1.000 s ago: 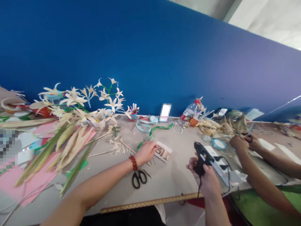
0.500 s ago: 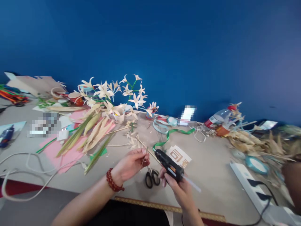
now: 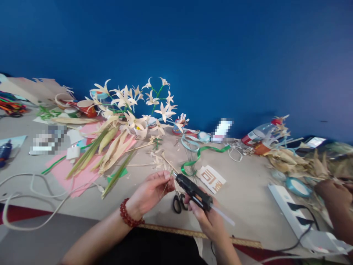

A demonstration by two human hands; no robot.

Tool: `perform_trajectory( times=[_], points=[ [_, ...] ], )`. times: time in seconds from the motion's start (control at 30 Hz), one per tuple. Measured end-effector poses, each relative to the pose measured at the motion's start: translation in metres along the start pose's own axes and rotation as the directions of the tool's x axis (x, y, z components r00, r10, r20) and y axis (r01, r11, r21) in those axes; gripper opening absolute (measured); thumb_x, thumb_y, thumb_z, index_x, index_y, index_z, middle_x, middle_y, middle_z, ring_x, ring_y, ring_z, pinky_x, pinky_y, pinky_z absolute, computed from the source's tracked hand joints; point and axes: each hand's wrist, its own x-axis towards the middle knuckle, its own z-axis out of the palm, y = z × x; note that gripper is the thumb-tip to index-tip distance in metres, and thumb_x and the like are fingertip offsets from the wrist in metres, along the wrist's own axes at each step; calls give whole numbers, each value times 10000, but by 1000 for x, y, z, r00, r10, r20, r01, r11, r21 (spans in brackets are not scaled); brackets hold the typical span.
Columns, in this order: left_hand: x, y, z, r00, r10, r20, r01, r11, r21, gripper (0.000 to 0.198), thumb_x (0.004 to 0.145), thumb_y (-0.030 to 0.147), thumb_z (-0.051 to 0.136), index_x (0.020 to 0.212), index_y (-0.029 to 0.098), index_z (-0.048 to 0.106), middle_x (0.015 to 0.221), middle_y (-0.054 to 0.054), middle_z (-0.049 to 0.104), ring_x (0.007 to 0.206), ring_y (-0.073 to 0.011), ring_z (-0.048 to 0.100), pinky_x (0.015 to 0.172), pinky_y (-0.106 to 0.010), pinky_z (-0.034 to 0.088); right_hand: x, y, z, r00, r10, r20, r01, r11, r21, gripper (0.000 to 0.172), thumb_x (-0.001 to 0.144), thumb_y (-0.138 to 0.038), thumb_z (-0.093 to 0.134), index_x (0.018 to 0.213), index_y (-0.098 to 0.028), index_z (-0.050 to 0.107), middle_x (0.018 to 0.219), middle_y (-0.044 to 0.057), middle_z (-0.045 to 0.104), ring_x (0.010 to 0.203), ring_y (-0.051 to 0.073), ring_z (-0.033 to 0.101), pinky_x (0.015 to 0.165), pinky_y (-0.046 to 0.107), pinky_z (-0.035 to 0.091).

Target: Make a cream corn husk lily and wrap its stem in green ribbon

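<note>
My right hand [image 3: 205, 215] is wrapped round a black hot glue gun [image 3: 194, 191], with a clear glue stick [image 3: 223, 214] poking out of its back. The nozzle points left at my left hand [image 3: 157, 187], close to its fingertips. There, thumb and fingers pinch a thin, stem-like strand [image 3: 166, 189], too fine to make out fully. Black-handled scissors [image 3: 177, 204] lie on the table between my hands, partly covered by the right hand and the glue gun. A printed white card [image 3: 211, 178] and a green ribbon [image 3: 193, 158] lie beyond the gun.
Husk flowers [image 3: 129, 99] stand at the back, before a blue wall. Corn husks [image 3: 117, 154] lie on pink paper [image 3: 62, 176] to the left. A power strip [image 3: 286, 209], a plastic bottle [image 3: 255, 134] and another person's hand [image 3: 332, 195] are on the right.
The glue gun's nozzle has come closer to my left fingertips. The other person's hand shows more at the right edge. The whole view has shifted slightly.
</note>
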Motion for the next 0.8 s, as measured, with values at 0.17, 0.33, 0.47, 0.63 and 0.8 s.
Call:
perform_trajectory(
  times=[0.17,0.33,0.47,0.63,0.8],
  points=[
    [-2,-1,-2,989,142,-38,-127,958,259,196,795,325,706,765,171,588,717,-4,554,706,-138,531,754,-292,448,-4,4,0,999,24,-24,-24,999,25,179,913,-324,507,899,-197,632,764,56,661,638,188,632,562,269,519],
    [-8,-1,-5,775,620,124,-434,379,817,127,867,281,598,778,191,603,764,-30,592,767,-181,548,755,-305,434,-12,14,0,998,32,-48,-29,998,60,194,914,-329,507,843,-200,633,753,47,668,611,180,628,550,264,511],
    [-9,-1,-8,627,685,371,-530,26,847,74,868,162,558,827,201,607,778,-49,606,787,-202,568,779,-343,450,-15,12,0,998,36,-54,-33,998,45,174,907,-312,506,852,-204,631,756,45,668,621,185,636,558,267,513],
    [-6,0,-12,565,684,463,-537,-121,835,121,840,102,571,846,215,615,774,-50,627,806,-210,574,818,-374,463,-10,-6,-2,998,-6,-55,1,995,-96,150,881,-305,501,833,-218,613,703,33,655,623,194,637,582,283,514],
    [-6,2,-11,521,664,536,-502,-269,822,125,838,95,579,848,217,605,767,-45,638,820,-205,574,874,-401,474,-5,-15,-2,995,-98,-29,90,976,-200,98,877,-272,497,866,-230,585,687,13,641,594,172,623,600,274,510]
  ],
)
